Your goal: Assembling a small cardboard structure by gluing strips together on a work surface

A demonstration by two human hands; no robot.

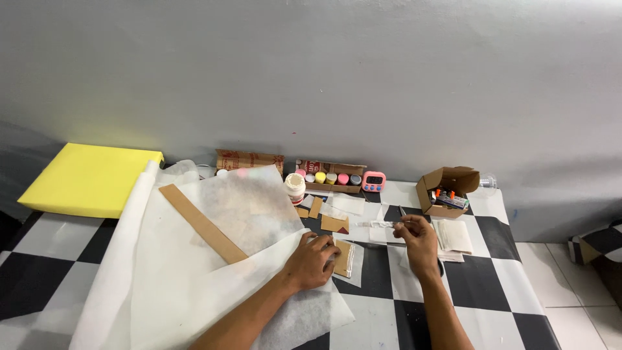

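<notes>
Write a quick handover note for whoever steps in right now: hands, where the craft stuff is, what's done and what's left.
Left hand: pressed flat on the white paper sheet, fingertips at a small cardboard piece.
Right hand: pinching a thin tool; what kind is unclear.
A long cardboard strip lies on the sheet; a white jar and a paint-pot row stand by the wall.
Done: several cardboard pieces lie cut.
Left: nothing looks joined yet.
</notes>
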